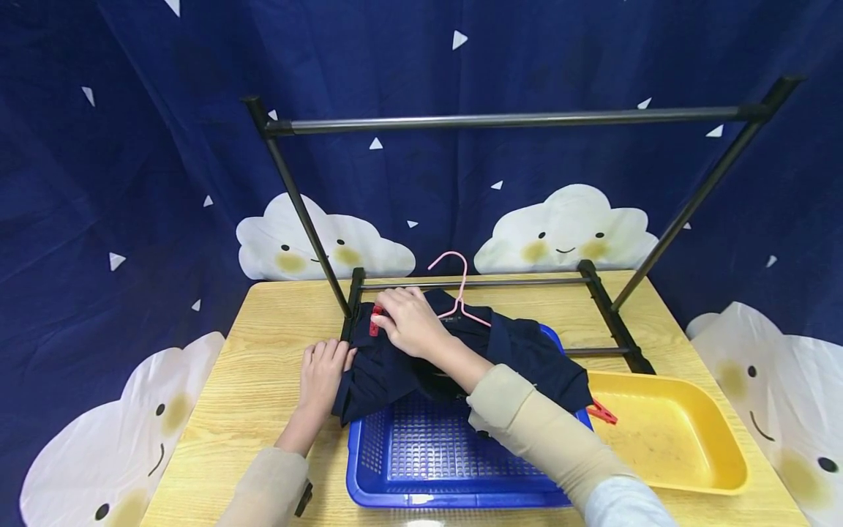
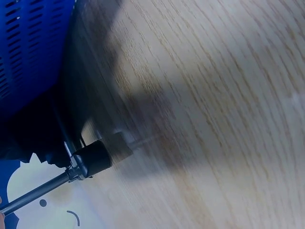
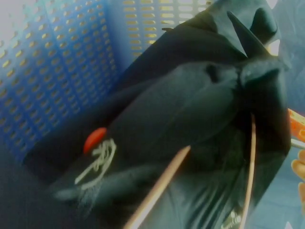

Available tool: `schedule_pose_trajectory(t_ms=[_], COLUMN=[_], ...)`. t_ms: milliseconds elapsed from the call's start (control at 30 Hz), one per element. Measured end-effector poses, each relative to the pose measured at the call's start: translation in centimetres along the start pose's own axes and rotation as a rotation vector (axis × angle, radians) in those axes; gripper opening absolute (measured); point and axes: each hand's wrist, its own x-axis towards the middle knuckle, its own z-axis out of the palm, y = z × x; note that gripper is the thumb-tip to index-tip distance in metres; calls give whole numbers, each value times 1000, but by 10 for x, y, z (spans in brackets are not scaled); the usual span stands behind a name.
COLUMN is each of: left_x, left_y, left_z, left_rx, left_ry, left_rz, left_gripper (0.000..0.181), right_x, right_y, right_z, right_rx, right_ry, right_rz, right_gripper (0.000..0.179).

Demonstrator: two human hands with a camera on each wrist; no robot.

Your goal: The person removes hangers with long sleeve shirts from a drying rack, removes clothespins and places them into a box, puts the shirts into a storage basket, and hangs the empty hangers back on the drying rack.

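A dark navy collared shirt (image 1: 527, 359) lies across a blue basket (image 1: 454, 501), with a pink hanger (image 1: 461, 285) inside it and the hook standing up at the neck. My right hand (image 1: 415, 322) is over the shirt's left shoulder and pinches a red clothespin (image 1: 375, 322) there; part of this clothespin (image 3: 296, 125) shows beside the fingers in the right wrist view. At the shirt's left sleeve, my left hand (image 1: 323, 373) grips the cloth edge, its fingertips partly hidden. Another red clothespin (image 1: 601, 412) shows at the right sleeve's edge.
A black metal rack (image 1: 500, 121) stands behind the basket, its left foot close to my left hand. To the basket's right sits a yellow basin (image 1: 672, 432). The wooden table (image 1: 263, 351) meets a dark blue curtain (image 1: 421, 66) with clouds at the back.
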Motion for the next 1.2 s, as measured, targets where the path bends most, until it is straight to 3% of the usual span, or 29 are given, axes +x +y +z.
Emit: schedule_pose_trajectory(t_ms=[700, 1000, 1200], left_x=[0, 0, -1], left_y=[0, 0, 0], left_z=[-2, -3, -3], left_rx=[10, 7, 9], left_ry=[0, -63, -57], left_rz=[6, -12, -10], left_gripper=[32, 30, 29], right_x=[-23, -37, -46], right_y=[26, 42, 54], right_z=[-39, -49, -58], right_rx=[-8, -18, -50], right_ry=[51, 153, 217], right_rz=[30, 28, 14], right_gripper=[24, 24, 25])
